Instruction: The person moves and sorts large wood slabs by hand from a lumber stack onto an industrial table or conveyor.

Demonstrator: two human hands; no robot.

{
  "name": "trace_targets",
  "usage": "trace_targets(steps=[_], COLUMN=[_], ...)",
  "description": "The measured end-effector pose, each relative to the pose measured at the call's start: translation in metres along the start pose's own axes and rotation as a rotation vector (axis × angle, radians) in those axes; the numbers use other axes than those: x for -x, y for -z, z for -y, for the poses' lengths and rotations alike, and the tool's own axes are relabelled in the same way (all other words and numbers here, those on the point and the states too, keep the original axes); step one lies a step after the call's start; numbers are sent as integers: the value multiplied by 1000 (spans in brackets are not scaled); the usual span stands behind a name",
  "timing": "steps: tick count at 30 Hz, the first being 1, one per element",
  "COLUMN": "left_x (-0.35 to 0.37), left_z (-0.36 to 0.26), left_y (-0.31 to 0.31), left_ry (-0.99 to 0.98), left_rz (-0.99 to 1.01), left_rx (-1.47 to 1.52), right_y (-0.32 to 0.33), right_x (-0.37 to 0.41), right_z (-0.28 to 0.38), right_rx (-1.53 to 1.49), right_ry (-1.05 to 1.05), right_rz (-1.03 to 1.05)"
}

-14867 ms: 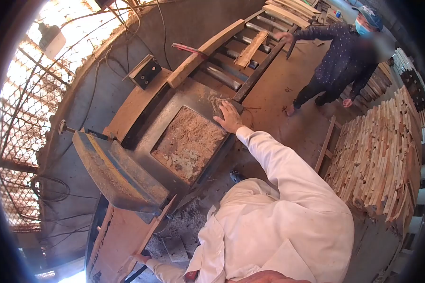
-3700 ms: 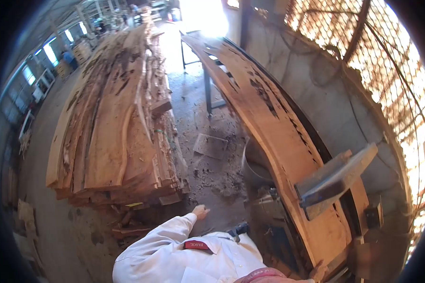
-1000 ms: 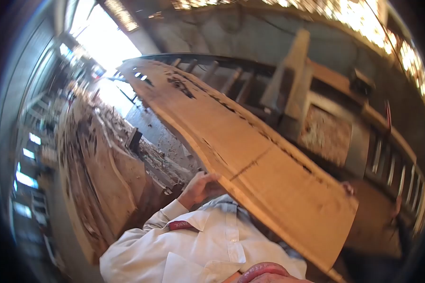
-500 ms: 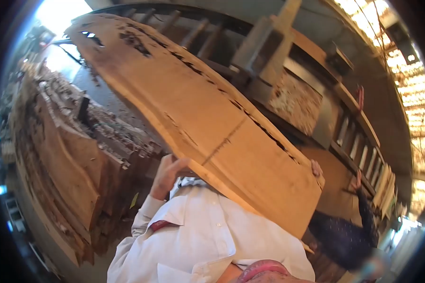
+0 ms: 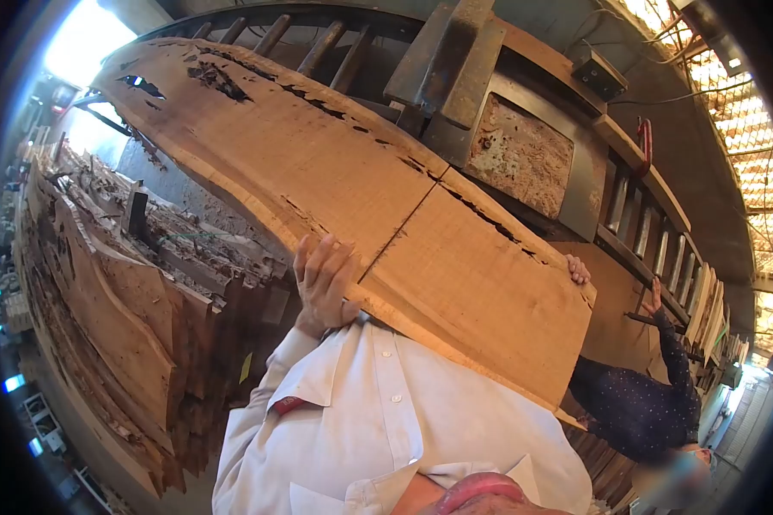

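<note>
A long live-edge wooden slab (image 5: pixel 481 283) lies across my front, reaching toward the upper left. A dark straight line crosses its face, and dark cracks and holes run along its far side. My left hand (image 5: pixel 325 283) is at the near edge beside the dark line, fingers laid over the slab and thumb against the edge. My right hand (image 5: pixel 578 269) grips the far edge near the right end, with only its curled fingers showing; the slab hides the rest of that arm.
Beyond the slab stands a machine (image 5: pixel 468 77) with a sawdust-covered plate (image 5: pixel 524 154) and a roller conveyor (image 5: pixel 631 227). Rough boards (image 5: pixel 116 300) are stacked at left. At right, a person in a dark dotted top (image 5: pixel 640 403) has one hand raised by the rollers.
My left hand has shifted from thumb on top to fingers over the slab's near edge. The slab's far end sits slightly lower and further left in view. My right hand keeps its hold.
</note>
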State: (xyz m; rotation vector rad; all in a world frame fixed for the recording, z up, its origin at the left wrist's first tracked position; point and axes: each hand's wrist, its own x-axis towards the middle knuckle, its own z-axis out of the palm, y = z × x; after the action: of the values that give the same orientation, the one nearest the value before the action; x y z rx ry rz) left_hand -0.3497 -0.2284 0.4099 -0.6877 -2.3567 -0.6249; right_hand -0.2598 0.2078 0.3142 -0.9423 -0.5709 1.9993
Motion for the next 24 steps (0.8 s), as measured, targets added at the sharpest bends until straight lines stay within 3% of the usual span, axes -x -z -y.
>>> trace_targets(steps=[2,10,19,24], left_x=[-4,-35,-152,-219], left_z=[0,13,51,65], left_y=[-11,5,107,153], left_ry=[-18,-181,-259,-339], left_rz=[-118,-245,-281,-429], left_rx=[21,66,123,196], right_y=[-3,-24,-72,-101], right_x=[-7,-35,-43,-15], right_z=[2,14,48,50], right_rx=[-18,-118,-123,-223], right_ry=[3,2,-22,-5], right_rz=[8,79,206,247])
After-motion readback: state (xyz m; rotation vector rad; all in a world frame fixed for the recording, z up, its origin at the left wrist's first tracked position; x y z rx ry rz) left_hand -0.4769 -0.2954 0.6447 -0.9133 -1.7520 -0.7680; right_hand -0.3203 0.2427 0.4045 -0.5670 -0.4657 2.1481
